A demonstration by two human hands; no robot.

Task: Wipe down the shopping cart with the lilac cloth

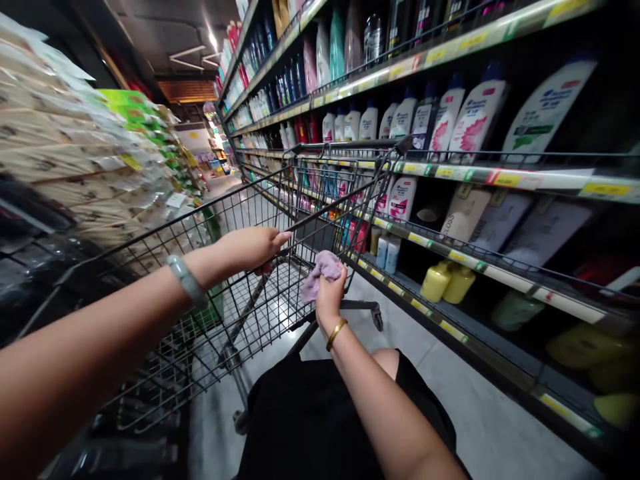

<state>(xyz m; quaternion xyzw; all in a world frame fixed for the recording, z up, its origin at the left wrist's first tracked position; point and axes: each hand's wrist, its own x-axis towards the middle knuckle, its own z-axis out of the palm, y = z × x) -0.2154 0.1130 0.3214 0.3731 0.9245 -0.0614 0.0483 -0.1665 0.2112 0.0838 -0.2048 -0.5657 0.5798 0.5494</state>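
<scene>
Supermarket aisle: left hand (253, 248) clamps the shopping cart (225, 280) handle, steadying it; right hand (330, 293) grips a purple cloth (320, 270) against its rear edge.

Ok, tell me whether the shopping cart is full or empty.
Empty: the cart shows only bare wire mesh. The left hand grips its rim; the right hand holds a purple cloth.
</scene>
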